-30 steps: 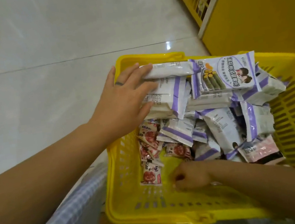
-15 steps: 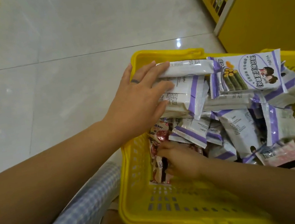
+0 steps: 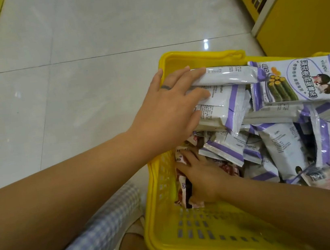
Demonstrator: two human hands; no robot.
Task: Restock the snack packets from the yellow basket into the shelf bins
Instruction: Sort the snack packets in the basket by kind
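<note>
Yellow basket (image 3: 196, 237) sitting nearest beside checked blue cloth (image 3: 95, 236), right hand (image 3: 203, 180) reaching among small red snack packets (image 3: 182, 188) by its left wall, impossible to tell whether fingers are clamping any, left hand (image 3: 166, 114) pressing straight, slightly parted fingers onto stacked white-and-purple packets (image 3: 226, 103), yellow shelf unit (image 3: 292, 11) standing beyond.

The purple packet (image 3: 296, 83) at two o'clock in the basket (image 3: 192, 57) reads 海苔卷(咸蛋黄味), upside down. Print on the white packets (image 3: 226, 99) is too small to read.
</note>
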